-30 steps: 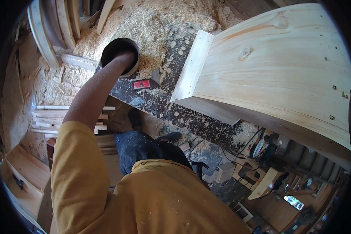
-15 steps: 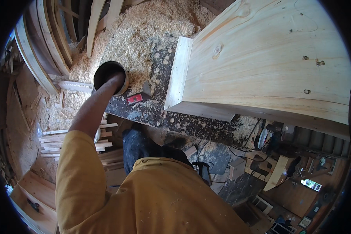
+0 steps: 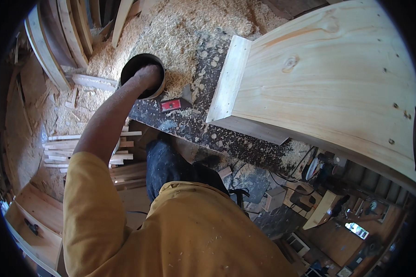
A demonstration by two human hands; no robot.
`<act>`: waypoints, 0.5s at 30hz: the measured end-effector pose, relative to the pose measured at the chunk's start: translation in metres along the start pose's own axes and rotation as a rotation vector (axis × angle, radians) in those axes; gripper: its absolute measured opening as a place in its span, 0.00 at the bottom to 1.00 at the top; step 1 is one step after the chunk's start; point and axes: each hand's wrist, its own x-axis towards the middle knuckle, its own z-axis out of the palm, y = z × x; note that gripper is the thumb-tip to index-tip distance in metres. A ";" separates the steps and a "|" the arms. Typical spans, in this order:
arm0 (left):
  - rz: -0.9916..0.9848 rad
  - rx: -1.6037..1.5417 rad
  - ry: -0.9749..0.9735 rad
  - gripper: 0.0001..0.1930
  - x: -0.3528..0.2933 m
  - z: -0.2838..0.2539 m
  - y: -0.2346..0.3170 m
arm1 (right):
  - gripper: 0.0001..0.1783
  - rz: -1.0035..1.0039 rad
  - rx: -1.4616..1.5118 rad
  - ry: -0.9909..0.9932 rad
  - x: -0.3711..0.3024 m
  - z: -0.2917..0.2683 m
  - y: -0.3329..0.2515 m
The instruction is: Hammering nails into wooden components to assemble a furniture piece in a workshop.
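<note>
My left hand (image 3: 149,75) reaches down into a round, dark-mouthed container (image 3: 162,84) on the bench. Its fingers are hidden inside, so neither their pose nor anything in them shows. Beside the container lies a small red rectangular object (image 3: 171,105), with a flat grey triangular piece (image 3: 186,93) next to it. To the right, on the bench, rests a large pale wooden box-like piece (image 3: 305,87) with a knot, small holes and a narrow board (image 3: 230,76) along its left end. My right hand is out of view.
Wood shavings (image 3: 171,37) heap over the dark, spattered bench (image 3: 194,134). Curved boards (image 3: 44,51) lean at the far left, above stacked wooden strips (image 3: 60,147). A wooden drawer-like box (image 3: 39,221) stands lower left; cables (image 3: 282,177) and tools lie at the right.
The view has shifted, so the bench things sit further right in the picture. My left hand remains in the container, with its back and wrist now showing more above the rim.
</note>
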 end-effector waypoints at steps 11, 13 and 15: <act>-0.067 -1.034 0.293 0.09 -0.159 -0.055 0.019 | 0.11 0.019 -0.200 -0.082 0.005 -0.018 -0.027; 0.005 -1.499 0.162 0.03 -0.199 -0.021 0.030 | 0.11 0.021 -0.231 -0.077 0.001 -0.019 -0.038; -0.041 -1.779 -0.092 0.03 -0.243 0.020 0.046 | 0.11 0.118 -0.182 -0.108 -0.005 -0.022 -0.080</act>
